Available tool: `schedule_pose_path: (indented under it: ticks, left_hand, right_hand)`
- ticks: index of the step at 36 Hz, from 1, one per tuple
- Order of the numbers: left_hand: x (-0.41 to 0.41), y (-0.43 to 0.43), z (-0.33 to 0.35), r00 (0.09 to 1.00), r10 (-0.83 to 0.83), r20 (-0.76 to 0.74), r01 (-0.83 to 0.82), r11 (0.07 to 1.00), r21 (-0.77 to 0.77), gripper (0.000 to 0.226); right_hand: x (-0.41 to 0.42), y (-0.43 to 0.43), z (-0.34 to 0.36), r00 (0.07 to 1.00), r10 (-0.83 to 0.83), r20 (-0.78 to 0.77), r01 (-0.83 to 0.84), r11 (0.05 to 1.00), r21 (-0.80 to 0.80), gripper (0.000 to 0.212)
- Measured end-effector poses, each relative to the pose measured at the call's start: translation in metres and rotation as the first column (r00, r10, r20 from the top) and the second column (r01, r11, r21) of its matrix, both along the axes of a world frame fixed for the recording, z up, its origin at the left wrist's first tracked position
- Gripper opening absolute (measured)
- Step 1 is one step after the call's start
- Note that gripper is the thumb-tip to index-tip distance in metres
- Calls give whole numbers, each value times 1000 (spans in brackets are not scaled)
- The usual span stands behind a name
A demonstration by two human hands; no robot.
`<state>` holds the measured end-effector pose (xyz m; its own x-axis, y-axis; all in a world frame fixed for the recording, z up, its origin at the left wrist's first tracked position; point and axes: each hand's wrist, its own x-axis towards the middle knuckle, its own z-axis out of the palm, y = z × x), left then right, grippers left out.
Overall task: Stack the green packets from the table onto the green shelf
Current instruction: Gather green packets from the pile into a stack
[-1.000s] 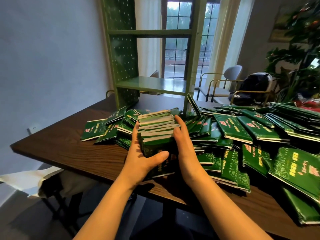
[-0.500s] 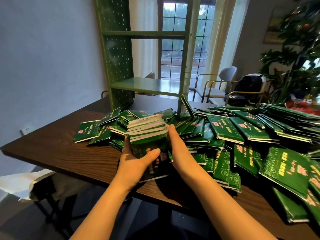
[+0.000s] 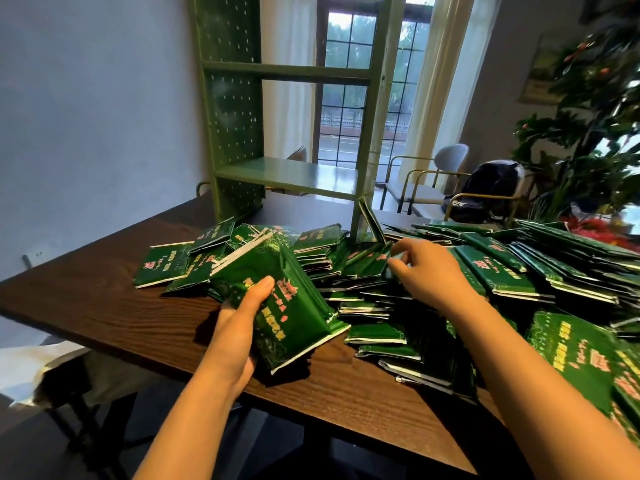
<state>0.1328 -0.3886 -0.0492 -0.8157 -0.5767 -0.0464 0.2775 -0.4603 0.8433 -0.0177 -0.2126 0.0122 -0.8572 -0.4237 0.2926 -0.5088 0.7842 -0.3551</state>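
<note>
Wooden table (image 3: 86,299), left hand (image 3: 235,327) holding green packets (image 3: 289,308), pink lettering unreadable

A pale grey-blue wall (image 3: 86,116) meets a tall gridded window (image 3: 343,102) — daylight, cream curtains (image 3: 440,81), brass-framed grey chairs (image 3: 450,159).
</note>
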Motion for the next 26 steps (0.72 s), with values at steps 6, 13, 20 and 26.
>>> schedule_pose_path:
  ticks: [6, 13, 20, 26]
  left_hand:
    - [-2, 0, 2, 1000, 15, 21, -15, 1000, 7, 63]
    - [-1, -1, 0, 999, 22, 27, -21, 999, -26, 58]
    - [-1, -2, 0, 1000, 11, 26, -10, 999, -53, 49]
    - [0, -4, -1, 1000, 1, 15, -1, 999, -46, 53]
  right_hand:
    - [-14, -11, -3, 991, -119, 62, 113, 989, 93, 48]
    - [-17, -14, -15, 979, -204, -26, 205, 962, 182, 62]
    - [-19, -5, -14, 989, -148, -3, 147, 983, 113, 63]
    - [-20, 5, -18, 999, -20, 40, 23, 997, -72, 50]
